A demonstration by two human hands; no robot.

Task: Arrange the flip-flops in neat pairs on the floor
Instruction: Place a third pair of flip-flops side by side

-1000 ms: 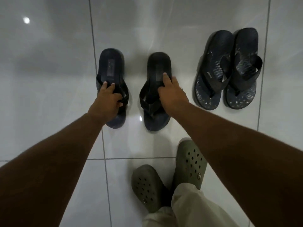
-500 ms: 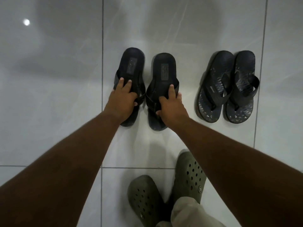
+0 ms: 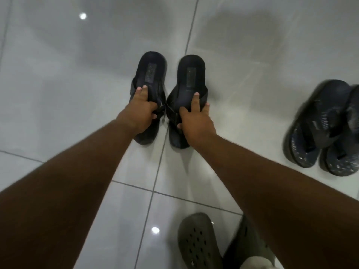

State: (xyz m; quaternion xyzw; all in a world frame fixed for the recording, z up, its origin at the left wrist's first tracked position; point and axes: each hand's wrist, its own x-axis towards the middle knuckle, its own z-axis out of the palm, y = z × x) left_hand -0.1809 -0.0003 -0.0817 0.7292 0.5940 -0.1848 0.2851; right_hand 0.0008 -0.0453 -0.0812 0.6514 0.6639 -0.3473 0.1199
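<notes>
Head view: flip-flops (image 3: 191,78) lie parallel, heels away.

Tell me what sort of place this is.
Probably indoors in a home, maybe an entryway: glossy pale tiled floor, two pairs of flip-flops on it, and the person wears clogs.

I am seeing the patterned pair (image 3: 322,129) to the right of the dark pair (image 3: 171,98) blurring, its outer sandal running off the frame edge. Hands are covering the dark pair's straps; below it, the green clogs (image 3: 198,243) are leaving the frame.
</notes>
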